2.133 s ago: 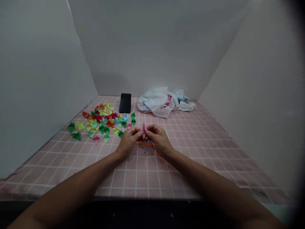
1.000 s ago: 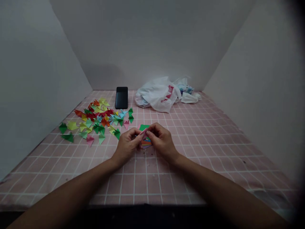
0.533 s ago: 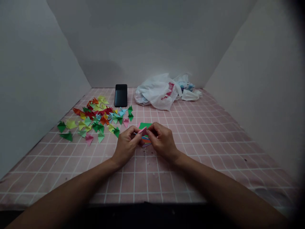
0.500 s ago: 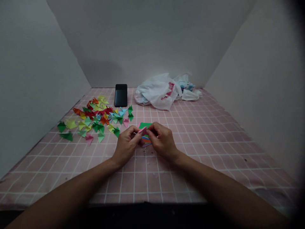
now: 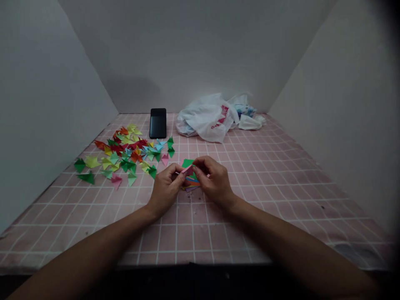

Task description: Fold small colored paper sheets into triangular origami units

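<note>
My left hand [image 5: 165,188] and right hand [image 5: 211,181] both pinch pink paper piece [image 5: 186,169] between fingertips, just above coloured paper stack [image 5: 191,182] on desk [image 5: 250,175]; piece's long axis runs hand to hand.

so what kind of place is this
Probably a home craft corner boxed in by plain white boards: a table with a pink checked cover, a scatter of folded paper triangles, and both hands, left hand and right hand, folding a pink paper piece.

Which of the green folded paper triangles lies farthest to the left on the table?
The dark green triangle at the far left edge of the scattered pile, beside a yellow piece; every other green one lies further right.
</note>
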The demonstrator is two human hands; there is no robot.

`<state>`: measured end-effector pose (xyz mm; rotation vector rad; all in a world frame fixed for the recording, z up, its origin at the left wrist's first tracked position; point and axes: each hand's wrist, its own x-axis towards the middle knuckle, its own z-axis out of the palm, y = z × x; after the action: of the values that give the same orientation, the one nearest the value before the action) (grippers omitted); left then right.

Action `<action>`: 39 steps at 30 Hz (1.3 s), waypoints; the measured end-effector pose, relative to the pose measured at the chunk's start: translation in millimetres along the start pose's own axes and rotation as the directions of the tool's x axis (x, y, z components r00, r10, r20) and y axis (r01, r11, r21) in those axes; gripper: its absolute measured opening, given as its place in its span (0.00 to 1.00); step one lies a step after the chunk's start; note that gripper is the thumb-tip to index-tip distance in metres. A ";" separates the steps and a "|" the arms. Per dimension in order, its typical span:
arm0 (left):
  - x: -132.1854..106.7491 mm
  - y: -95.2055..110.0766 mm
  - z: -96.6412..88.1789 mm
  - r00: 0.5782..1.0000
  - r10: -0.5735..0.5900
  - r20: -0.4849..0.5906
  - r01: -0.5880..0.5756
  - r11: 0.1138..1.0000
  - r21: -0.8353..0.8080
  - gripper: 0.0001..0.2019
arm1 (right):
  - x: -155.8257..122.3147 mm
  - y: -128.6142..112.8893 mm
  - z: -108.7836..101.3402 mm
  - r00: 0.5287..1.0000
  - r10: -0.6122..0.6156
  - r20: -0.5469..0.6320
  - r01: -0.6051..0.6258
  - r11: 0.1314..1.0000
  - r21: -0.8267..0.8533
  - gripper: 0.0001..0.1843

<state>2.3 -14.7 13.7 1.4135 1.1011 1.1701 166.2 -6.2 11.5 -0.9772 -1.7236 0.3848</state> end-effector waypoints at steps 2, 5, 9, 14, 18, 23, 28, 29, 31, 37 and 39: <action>0.1 0.2 -0.4 1.000 0.008 0.001 -0.008 1.000 0.023 0.09 | 0.4 -0.5 -0.5 1.000 -0.014 0.001 0.014 1.000 -0.013 0.06; 0.0 0.8 -0.5 1.000 0.010 0.000 -0.010 0.999 0.040 0.09 | 1.0 -1.4 -1.6 0.998 -0.062 0.004 0.062 0.995 -0.073 0.07; -0.5 1.0 0.0 1.000 0.019 0.004 -0.020 0.998 0.053 0.08 | 1.7 -0.9 -3.3 0.986 -0.162 0.036 0.165 0.965 -0.201 0.08; -0.9 -0.7 0.2 1.000 0.008 0.005 -0.009 0.999 0.044 0.08 | 1.7 2.0 -4.4 0.970 -0.220 0.102 0.241 0.906 -0.348 0.11; -1.3 1.3 -0.1 1.000 0.002 0.014 -0.002 0.999 0.033 0.10 | 1.5 3.3 -4.9 0.950 -0.283 0.136 0.313 0.843 -0.436 0.14; -1.7 3.9 -0.1 1.000 -0.010 0.017 0.010 1.000 0.029 0.11 | 1.7 3.6 -4.6 0.932 -0.326 0.161 0.363 0.801 -0.476 0.15; -2.0 3.7 0.3 0.999 -0.023 0.023 0.023 1.000 0.003 0.11 | 2.1 3.4 -4.0 0.927 -0.344 0.152 0.372 0.787 -0.492 0.15; -1.9 3.7 0.3 1.000 -0.022 0.022 0.022 1.000 0.003 0.11 | 2.2 3.4 -3.8 0.928 -0.341 0.147 0.368 0.792 -0.487 0.15; -1.5 3.6 0.2 1.000 -0.014 0.016 0.014 1.000 0.007 0.12 | 2.3 3.1 -3.0 0.932 -0.336 0.134 0.358 0.812 -0.462 0.14; 1.1 0.3 -0.3 0.999 -0.030 -0.039 0.028 0.998 -0.054 0.16 | 1.6 0.5 -1.1 0.953 -0.292 0.083 0.303 0.907 -0.293 0.12; 1.3 -0.7 -0.5 0.999 -0.039 -0.035 0.037 0.998 -0.059 0.16 | 1.7 1.2 -1.6 0.969 -0.239 0.056 0.246 0.937 -0.248 0.10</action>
<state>2.0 -13.4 13.3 1.3255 1.1055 1.1951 167.9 -4.4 12.5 -0.9265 -1.9230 0.0148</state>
